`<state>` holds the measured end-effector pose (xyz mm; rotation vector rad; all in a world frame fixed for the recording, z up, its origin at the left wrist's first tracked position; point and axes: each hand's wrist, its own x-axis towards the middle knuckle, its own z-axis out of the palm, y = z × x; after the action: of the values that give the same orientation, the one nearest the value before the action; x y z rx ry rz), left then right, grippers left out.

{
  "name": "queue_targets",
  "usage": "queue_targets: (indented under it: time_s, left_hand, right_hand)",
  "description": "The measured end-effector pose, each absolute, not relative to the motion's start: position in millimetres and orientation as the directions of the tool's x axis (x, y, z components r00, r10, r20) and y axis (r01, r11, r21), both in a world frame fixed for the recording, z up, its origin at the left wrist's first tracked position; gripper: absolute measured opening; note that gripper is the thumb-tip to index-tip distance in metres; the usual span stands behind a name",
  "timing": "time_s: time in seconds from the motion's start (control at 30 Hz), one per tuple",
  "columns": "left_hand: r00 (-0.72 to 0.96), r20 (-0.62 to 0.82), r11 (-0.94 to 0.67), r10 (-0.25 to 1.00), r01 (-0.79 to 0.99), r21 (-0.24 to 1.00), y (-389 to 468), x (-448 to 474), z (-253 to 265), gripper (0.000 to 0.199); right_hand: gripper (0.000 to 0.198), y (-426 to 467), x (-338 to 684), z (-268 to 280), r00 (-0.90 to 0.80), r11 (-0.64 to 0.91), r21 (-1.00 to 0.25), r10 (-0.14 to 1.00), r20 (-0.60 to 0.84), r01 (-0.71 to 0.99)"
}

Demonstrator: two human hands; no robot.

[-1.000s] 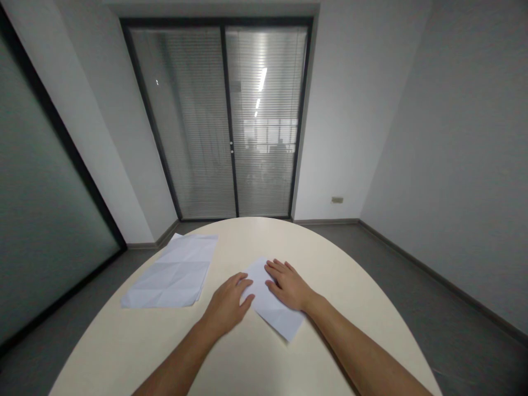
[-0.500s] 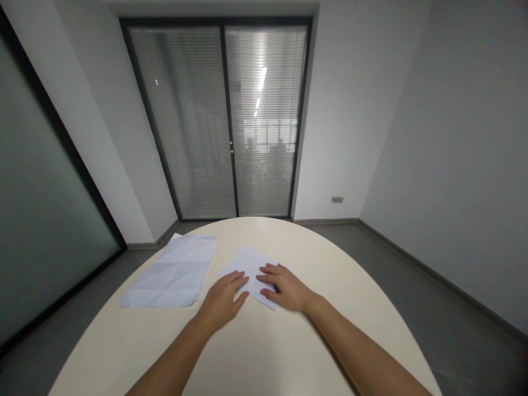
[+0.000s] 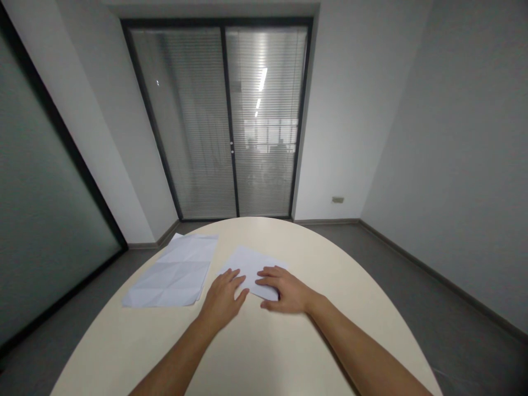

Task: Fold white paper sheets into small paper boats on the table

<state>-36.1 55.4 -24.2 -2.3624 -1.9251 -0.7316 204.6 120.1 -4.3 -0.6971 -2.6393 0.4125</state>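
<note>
A white sheet of paper, apparently folded, lies flat near the middle of the table. My left hand rests at its near left side, with the fingertips on the paper and the thumb apart from the fingers. On the right part of the paper lies my right hand, its fingers stretched out and its thumb by the near edge. Both hands are open, and they cover the near left and right parts of the sheet.
Creased white sheets lie stacked on the table's left side. The round cream table has a curved edge all round. Behind it stand glass doors with blinds, and a wall outlet sits low on the wall.
The paper has turned slightly under my hands, its near corner now further from me. My right thumb has slipped toward the near edge. The stacked sheets stay put.
</note>
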Motion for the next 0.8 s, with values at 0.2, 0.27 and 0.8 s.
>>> queue_targets:
  time_s: [0.2, 0.27, 0.8]
  left_hand:
    - [0.192, 0.367, -0.318, 0.910, 0.891, 0.324, 55.3, -36.7, -21.1, 0.026]
    - [0.190, 0.360, -0.321, 0.913, 0.881, 0.348, 55.6, -36.7, -20.1, 0.024]
    - [0.190, 0.373, -0.331, 0.908, 0.871, 0.362, 56.8, -36.9, -19.5, 0.016]
  right_hand:
    - [0.055, 118.6, 204.0, -1.9, -0.801, 0.826, -0.380, 0.530, 0.277, 0.416]
    - [0.052, 118.0, 203.9, -0.6, -0.801, 0.833, -0.382, 0.521, 0.296, 0.401]
    - [0.029, 124.2, 209.2, 9.7, -0.680, 0.737, -0.380, 0.670, 0.297, 0.560]
